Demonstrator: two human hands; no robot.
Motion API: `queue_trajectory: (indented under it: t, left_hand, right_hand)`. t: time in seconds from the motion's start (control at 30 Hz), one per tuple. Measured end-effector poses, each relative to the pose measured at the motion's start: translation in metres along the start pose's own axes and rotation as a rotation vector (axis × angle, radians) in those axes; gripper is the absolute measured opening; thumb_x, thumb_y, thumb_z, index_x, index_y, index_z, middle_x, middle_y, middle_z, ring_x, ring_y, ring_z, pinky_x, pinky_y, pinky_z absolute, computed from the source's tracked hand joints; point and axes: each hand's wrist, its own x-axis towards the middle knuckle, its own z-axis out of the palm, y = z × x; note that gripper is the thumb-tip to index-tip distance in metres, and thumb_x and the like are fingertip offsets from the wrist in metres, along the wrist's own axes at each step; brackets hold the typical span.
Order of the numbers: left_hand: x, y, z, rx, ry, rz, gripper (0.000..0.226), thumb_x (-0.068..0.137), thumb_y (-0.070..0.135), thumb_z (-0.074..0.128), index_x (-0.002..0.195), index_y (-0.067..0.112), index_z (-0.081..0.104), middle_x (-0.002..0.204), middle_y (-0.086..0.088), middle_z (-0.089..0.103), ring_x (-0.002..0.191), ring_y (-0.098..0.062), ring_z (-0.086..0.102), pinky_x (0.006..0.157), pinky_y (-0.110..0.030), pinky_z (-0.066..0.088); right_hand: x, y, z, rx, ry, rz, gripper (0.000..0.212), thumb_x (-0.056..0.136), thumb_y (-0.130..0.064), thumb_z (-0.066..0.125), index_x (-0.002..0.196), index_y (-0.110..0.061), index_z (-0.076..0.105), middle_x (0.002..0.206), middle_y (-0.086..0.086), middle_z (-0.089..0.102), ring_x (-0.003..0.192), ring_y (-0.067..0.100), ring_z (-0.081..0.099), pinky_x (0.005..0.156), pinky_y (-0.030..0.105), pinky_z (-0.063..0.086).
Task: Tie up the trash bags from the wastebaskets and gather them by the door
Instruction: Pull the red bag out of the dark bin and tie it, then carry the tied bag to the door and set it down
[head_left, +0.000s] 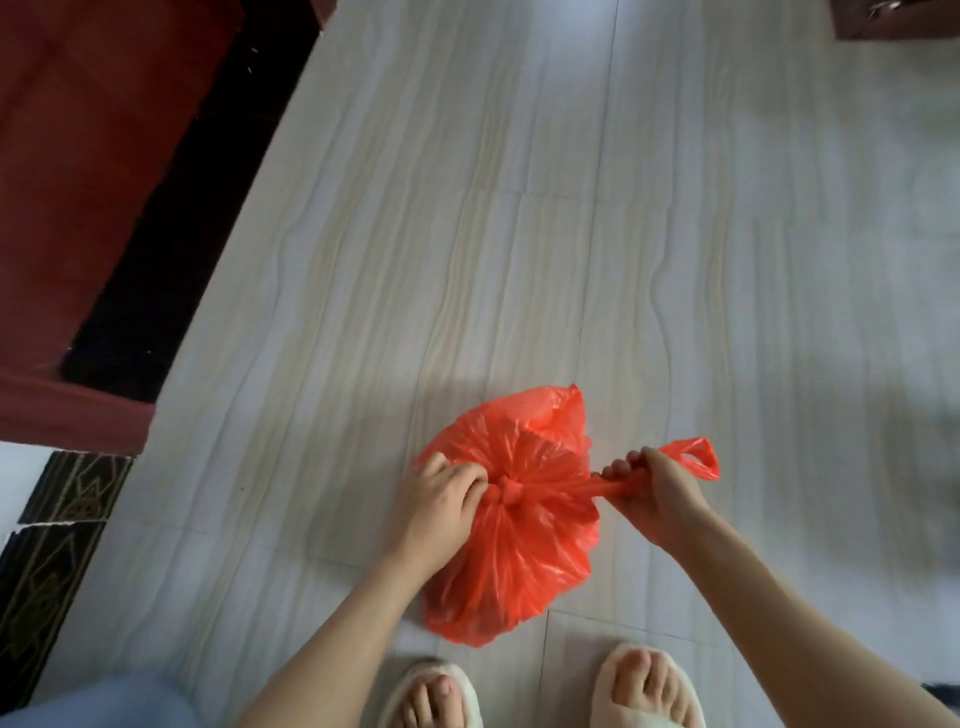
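A person is crouching over a red trash bag (511, 540) that is sitting on the pale tiled floor (467, 234), just in front of their slippers (649, 686). The left hand (441, 504) is pinching the gathered plastic right at the knot (506, 493) in the bag's middle, fingers curled in against it. The right hand (657, 493) is closing its grip around one handle (696, 460), which is stretching taut from the knot out to the right, its loop sticking out past the fist.

The knot is looking half-cinched, and the risks are coming from that pull. The film is looking thin, so a hard tug may be stretching the handle until it is tearing near the knot, leaving nothing to tie or carry with. If the left hand is letting go too early, the knot is likely sliding loose and the neck opening again. The bag is also lying low and full, so a sideways pull may be dragging or tipping it across the floor. Only one handle is plainly showing; where the other is running cannot be told. A dark red door (78, 182) is standing at the upper left, well apart from the bag, so the carrying is not yet done.
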Motion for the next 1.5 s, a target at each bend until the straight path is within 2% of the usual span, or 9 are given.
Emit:
queue_trajectory:
  t: [0.17, 0.3, 0.43, 0.53, 0.7, 0.9, 1.03, 1.27, 1.5]
  left_hand:
    - [0.007, 0.036, -0.045, -0.513, -0.208, -0.586, 0.017, 0.076, 0.003, 0.068, 0.092, 0.01, 0.07, 0.109, -0.004, 0.054, 0.105, -0.017, 0.054, 0.093, -0.018, 0.036]
    - [0.005, 0.083, -0.099, -0.423, -0.23, -0.763, 0.024, 0.079, 0.005, 0.063, 0.102, 0.009, 0.066, 0.117, -0.02, 0.056, 0.115, -0.029, 0.051, 0.099, -0.026, 0.035]
    - [0.017, 0.159, -0.173, -0.185, -0.514, -0.636, 0.04, 0.089, 0.025, 0.051, 0.126, 0.01, 0.051, 0.13, -0.014, 0.056, 0.121, -0.03, 0.05, 0.101, -0.035, 0.041]
    - [0.03, 0.218, -0.236, -0.047, -0.611, -0.556, 0.042, 0.094, 0.03, 0.041, 0.133, 0.014, 0.044, 0.138, -0.01, 0.046, 0.126, -0.029, 0.044, 0.104, -0.039, 0.038]
    - [0.081, 0.334, -0.351, 0.014, -0.533, -0.426, 0.041, 0.095, 0.031, 0.037, 0.133, 0.016, 0.044, 0.14, -0.009, 0.044, 0.126, -0.028, 0.045, 0.102, -0.038, 0.037]
    - [0.146, 0.471, -0.447, 0.036, -0.451, -0.221, 0.045, 0.096, 0.031, 0.039, 0.137, 0.013, 0.04, 0.142, -0.012, 0.043, 0.129, -0.03, 0.041, 0.105, -0.041, 0.035]
    - [0.179, 0.547, -0.469, 0.058, -0.48, -0.079, 0.048, 0.094, 0.032, 0.041, 0.139, 0.015, 0.037, 0.143, -0.011, 0.041, 0.131, -0.031, 0.038, 0.106, -0.042, 0.034]
    - [0.269, 0.655, -0.456, 0.096, -0.511, 0.235, 0.053, 0.092, 0.033, 0.045, 0.141, 0.018, 0.033, 0.148, -0.006, 0.034, 0.134, -0.027, 0.032, 0.11, -0.042, 0.028]
    - [0.399, 0.749, -0.431, 0.139, -0.544, 0.435, 0.055, 0.09, 0.034, 0.049, 0.141, 0.019, 0.033, 0.148, -0.006, 0.034, 0.134, -0.028, 0.032, 0.109, -0.041, 0.028]
  right_hand:
    - [-0.056, -0.009, -0.013, -0.379, -0.043, 0.03, 0.034, 0.098, -0.035, 0.035, 0.084, -0.018, 0.061, 0.086, 0.006, 0.058, 0.082, 0.017, 0.054, 0.083, 0.032, 0.045]
    - [-0.123, -0.029, 0.007, -0.524, -0.1, 0.004, 0.034, 0.099, -0.031, 0.031, 0.082, -0.017, 0.058, 0.089, 0.004, 0.056, 0.093, 0.02, 0.054, 0.081, 0.032, 0.045]
    - [-0.206, -0.084, 0.024, -0.515, 0.027, -0.043, 0.029, 0.099, -0.023, 0.035, 0.077, -0.014, 0.052, 0.078, 0.002, 0.057, 0.073, 0.018, 0.056, 0.065, 0.03, 0.049]
    - [-0.27, -0.128, 0.019, -0.48, 0.09, -0.096, 0.022, 0.096, -0.023, 0.042, 0.08, -0.015, 0.054, 0.087, 0.01, 0.065, 0.072, 0.019, 0.059, 0.081, 0.045, 0.055]
    - [-0.39, -0.228, -0.02, -0.565, 0.19, -0.147, 0.026, 0.095, -0.028, 0.043, 0.108, -0.009, 0.055, 0.098, 0.011, 0.06, 0.098, 0.032, 0.061, 0.088, 0.044, 0.051]
    - [-0.47, -0.342, -0.083, -0.577, 0.356, -0.268, 0.028, 0.093, -0.024, 0.042, 0.102, -0.007, 0.062, 0.103, 0.016, 0.067, 0.094, 0.033, 0.061, 0.076, 0.034, 0.045]
    - [-0.503, -0.405, -0.11, -0.326, 0.47, -0.325, 0.029, 0.094, -0.021, 0.04, 0.086, -0.006, 0.064, 0.086, 0.016, 0.065, 0.067, 0.025, 0.056, 0.068, 0.038, 0.045]
    - [-0.506, -0.508, -0.172, 0.022, 0.671, -0.404, 0.031, 0.09, -0.037, 0.047, 0.083, -0.014, 0.066, 0.071, 0.006, 0.061, 0.06, 0.02, 0.056, 0.067, 0.035, 0.046]
    - [-0.492, -0.61, -0.225, 0.246, 0.971, -0.313, 0.037, 0.084, -0.035, 0.043, 0.089, -0.007, 0.066, 0.096, 0.024, 0.067, 0.092, 0.039, 0.063, 0.081, 0.043, 0.048]
